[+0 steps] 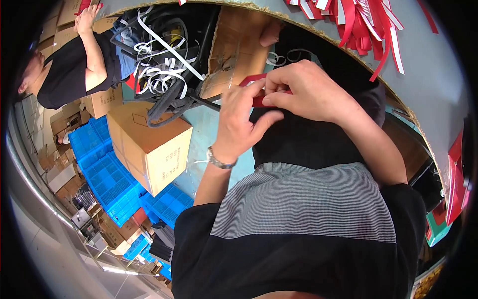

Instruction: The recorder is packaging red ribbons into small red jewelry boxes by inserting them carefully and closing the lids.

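Observation:
Both my hands are raised together over my lap, around a red strip [252,79] that looks like ribbon or tape. My right hand [311,92] pinches it with thumb and curled fingers. My left hand [238,117], with a bracelet at the wrist, curls its fingers over the strip's near side while its thumb sticks out apart. The fingers hide much of the strip, so its full shape does not show. Many red and white strips [361,25] lie in a pile on the grey table [433,65] at the upper right.
White strips [167,79] fill a dark container at the upper left. Beside my left arm stands a cardboard box [147,144], with blue crates [107,182] behind it. Another person [74,70] is at the far left. The table's rough edge curves past my right arm.

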{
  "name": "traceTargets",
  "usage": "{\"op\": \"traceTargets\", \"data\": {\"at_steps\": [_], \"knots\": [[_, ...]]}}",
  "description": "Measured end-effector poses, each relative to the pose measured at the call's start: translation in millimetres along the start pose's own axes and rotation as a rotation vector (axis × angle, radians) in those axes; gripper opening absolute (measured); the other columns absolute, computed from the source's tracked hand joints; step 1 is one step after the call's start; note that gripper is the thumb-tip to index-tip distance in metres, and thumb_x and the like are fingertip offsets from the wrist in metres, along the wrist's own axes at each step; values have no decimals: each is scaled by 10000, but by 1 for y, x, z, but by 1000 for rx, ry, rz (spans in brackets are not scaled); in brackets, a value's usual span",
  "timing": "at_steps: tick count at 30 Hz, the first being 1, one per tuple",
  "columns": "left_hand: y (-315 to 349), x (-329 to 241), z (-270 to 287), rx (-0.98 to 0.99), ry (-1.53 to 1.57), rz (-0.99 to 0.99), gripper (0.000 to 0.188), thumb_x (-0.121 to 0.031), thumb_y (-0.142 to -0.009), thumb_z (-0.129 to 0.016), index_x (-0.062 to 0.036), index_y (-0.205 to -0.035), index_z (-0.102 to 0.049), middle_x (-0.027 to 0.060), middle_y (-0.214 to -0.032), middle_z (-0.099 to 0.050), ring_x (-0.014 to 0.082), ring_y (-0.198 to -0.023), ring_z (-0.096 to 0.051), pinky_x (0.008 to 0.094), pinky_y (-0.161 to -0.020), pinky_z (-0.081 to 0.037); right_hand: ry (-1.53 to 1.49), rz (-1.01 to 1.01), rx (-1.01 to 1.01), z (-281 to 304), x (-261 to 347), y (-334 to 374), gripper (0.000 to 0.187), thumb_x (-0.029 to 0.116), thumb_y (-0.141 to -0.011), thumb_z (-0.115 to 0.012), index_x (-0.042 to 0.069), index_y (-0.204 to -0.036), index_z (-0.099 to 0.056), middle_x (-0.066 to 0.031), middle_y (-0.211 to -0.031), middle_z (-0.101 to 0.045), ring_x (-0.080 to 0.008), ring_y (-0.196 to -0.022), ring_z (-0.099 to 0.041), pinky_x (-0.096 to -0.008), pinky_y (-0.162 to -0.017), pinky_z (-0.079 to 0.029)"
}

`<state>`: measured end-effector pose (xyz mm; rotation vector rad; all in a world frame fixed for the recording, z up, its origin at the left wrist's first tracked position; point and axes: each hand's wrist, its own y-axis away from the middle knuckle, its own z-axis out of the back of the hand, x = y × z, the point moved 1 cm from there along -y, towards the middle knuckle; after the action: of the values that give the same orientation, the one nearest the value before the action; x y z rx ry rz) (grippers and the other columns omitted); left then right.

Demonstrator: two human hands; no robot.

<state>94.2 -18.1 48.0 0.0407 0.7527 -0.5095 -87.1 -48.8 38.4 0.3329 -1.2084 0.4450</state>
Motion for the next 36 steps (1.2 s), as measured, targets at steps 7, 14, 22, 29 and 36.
{"op": "traceTargets", "data": {"at_steps": [7, 14, 22, 29, 36], "knots": [[7, 3, -2, -58, -113, -68, 251, -178, -762, -711, -41, -949, -613, 73, -750, -569, 243, -672, -529, 336, -626, -397, -159, -55, 20, 12, -5, 9, 222, 163, -794, -642, -18, -902, -570, -128, -764, -677, -276, -713, -653, -335, -667, -499], [13, 1, 11, -37, -301, -104, 208, -161, -774, -661, -44, -937, -603, 58, -731, -539, 226, -667, -498, 340, -720, -344, 279, 156, -243, -1, -28, 12, 210, 162, -757, -682, 45, -924, -632, -93, -1063, -603, -224, -893, -601, -342, -776, -479], [27, 3, 33, -143, 10, 175, 183, -122, -798, -619, -23, -951, -602, 86, -763, -536, 226, -699, -477, 308, -659, -398, -391, -29, 170, -22, -73, 2, 256, 283, -876, -614, 36, -943, -636, -40, -898, -640, -126, -851, -579, -279, -753, -450], [31, 5, 38, -118, 173, 185, 179, -114, -813, -595, 1, -951, -593, 72, -764, -529, 168, -691, -487, 265, -627, -390, -632, 102, 93, -44, -89, -2, 519, 468, -958, -366, 2, -971, -595, -57, -955, -592, -117, -812, -539, -274, -792, -433], [38, 17, 41, -169, 196, 169, 213, -151, -845, -596, 18, -974, -578, 53, -776, -501, 115, -675, -461, 227, -604, -369, -647, 3, 142, -13, -66, 11, 236, 214, -877, -635, 30, -751, -557, 50, -679, -482, -30, -660, -414, -211, -587, -342]]}}
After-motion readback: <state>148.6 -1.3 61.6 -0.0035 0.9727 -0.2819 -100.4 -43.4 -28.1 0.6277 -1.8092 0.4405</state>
